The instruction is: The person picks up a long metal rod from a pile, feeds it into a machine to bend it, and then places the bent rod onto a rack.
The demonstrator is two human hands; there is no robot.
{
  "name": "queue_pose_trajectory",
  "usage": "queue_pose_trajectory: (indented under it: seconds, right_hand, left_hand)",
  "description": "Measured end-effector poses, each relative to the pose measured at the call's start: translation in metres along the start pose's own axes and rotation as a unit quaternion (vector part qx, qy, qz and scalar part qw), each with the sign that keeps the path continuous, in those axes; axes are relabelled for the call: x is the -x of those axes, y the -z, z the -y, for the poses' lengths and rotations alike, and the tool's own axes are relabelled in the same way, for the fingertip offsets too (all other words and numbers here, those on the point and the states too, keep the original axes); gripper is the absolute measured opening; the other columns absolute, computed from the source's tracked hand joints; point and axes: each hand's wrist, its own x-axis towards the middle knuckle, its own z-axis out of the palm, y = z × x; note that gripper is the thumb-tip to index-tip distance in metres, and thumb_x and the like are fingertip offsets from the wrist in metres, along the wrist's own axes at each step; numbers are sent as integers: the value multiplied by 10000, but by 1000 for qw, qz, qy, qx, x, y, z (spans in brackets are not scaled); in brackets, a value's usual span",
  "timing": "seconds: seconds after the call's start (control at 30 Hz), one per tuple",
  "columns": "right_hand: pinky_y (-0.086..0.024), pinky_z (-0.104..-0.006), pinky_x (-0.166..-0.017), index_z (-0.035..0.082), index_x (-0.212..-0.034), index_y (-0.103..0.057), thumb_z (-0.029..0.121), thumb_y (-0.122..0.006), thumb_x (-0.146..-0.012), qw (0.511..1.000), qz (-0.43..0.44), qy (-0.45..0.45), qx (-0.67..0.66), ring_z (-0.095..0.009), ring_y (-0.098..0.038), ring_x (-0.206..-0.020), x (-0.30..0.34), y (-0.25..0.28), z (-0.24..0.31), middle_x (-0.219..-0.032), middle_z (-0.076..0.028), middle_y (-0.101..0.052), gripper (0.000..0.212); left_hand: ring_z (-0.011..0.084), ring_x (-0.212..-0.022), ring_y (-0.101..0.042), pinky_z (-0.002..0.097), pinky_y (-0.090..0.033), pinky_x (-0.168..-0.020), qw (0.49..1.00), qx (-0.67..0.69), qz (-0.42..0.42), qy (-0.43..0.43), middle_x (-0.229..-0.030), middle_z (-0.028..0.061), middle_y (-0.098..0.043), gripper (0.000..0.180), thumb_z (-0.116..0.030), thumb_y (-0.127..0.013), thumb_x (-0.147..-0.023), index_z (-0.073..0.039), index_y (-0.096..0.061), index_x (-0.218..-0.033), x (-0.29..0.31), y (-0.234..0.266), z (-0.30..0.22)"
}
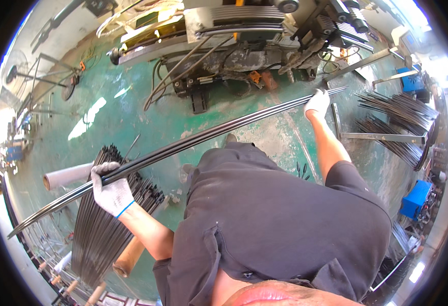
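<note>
Several long, thin dark metal rods [198,138] lie side by side in a slanting bundle across the front of my body. Around the bundle's lower left stretch closes my left hand [112,192], in a pale work glove with a blue cuff edge. My right hand [316,104], in a white glove, grips the same rods near their upper right end. The rods' left end reaches far past my left hand, over a large stack of dark rods [99,229] standing beside me.
A machine [239,61] with hoses stands ahead. At the right, a metal stand [382,137] borders more piles of rods [400,115]. A blue box [416,199] sits farther right. A white roll [66,176] and a brown cardboard tube [129,257] lie near the left stack.
</note>
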Motion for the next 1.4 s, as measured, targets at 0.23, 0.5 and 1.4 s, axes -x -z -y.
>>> queue_pose_trajectory:
  seconds: [0.23, 0.5, 1.4]
  right_hand:
    - [-399, -630, -1189, -48, -1434, -443, 117, -537, -1062, 199, 197, -561, -779, -406, -583, -1276, -48, 122, 151, -1439, -241, -543, 418]
    - [-589, -566, -969, -5, -1117, -603, 46, -642, -1016, 289, 68, -497, -815, -350, -688, -1033, -140, 75, 85, -1048, -151, -701, 120]
    - [-437, -380, -1102, -127, -1320, -603, 333, -940, -801, 483, -61, -591, -644, -317, -619, -1238, -336, -80, 108, -1362, -262, -651, 771]
  left_hand:
    - [320, -1038, -664, 517, -481, -1069, 987, 6, 124, 99, -1020, 133, -727, 100, -53, -650, -987, -47, -669, -1085, -57, -113, 144]
    - [353, -1137, -631, 527, -420, -1174, 967, 40, 223, 116, -1122, 197, -682, 204, -99, -627, -1005, 78, -662, -1102, -155, -177, 137]
    - [315, -1029, -682, 505, -539, -1040, 981, 3, 23, 194, -1041, 107, -719, 249, -230, -629, -1036, 7, -694, -1079, -342, -147, 235]
